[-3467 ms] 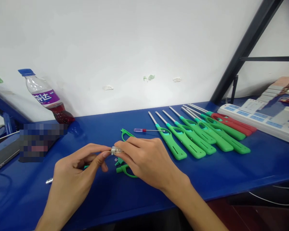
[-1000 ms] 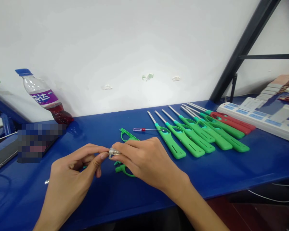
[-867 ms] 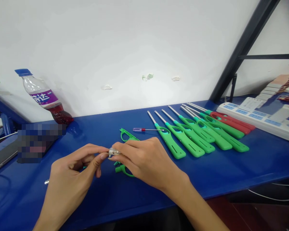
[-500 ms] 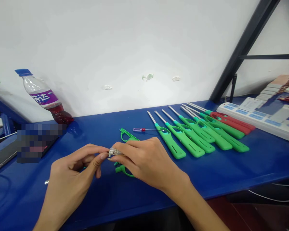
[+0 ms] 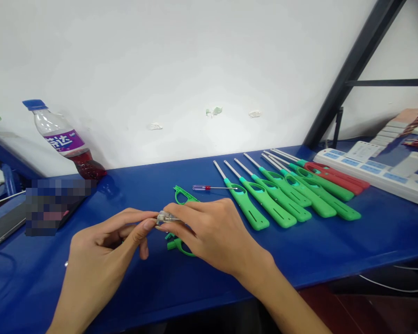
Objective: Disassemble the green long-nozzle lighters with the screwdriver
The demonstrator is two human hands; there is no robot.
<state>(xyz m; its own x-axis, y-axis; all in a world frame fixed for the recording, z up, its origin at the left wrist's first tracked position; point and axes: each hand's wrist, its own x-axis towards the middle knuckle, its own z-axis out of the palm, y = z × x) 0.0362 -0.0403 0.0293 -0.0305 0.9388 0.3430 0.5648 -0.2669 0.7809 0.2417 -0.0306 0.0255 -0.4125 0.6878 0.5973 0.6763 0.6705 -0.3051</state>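
I pinch a small clear and metallic part between my two hands, on the near side of the screwdriver and a little left of it. My left hand grips the part's left end between thumb and forefinger, the other fingers curled. My right hand clasps the rest between thumb and fingers, hiding much of it.

Also on the screwdriver's near side, a green shell piece lies just beyond my right hand, while another green piece shows under it. Right of the screwdriver run green stick lighters; its tip meets the first one's loop, though I can't tell whether over or inside. Farther right lie red lighters, then a white power strip with blue labels too small for me to read.

Well left of the screwdriver, and beyond it, is a blue-capped bottle partly filled with dark red drink. Its purple label bears large white Chinese characters, the last reading 达; smaller lettering beside them is too tiny. Left of the screwdriver, nearer me, a dark object is pixelated over, any writing illegible.
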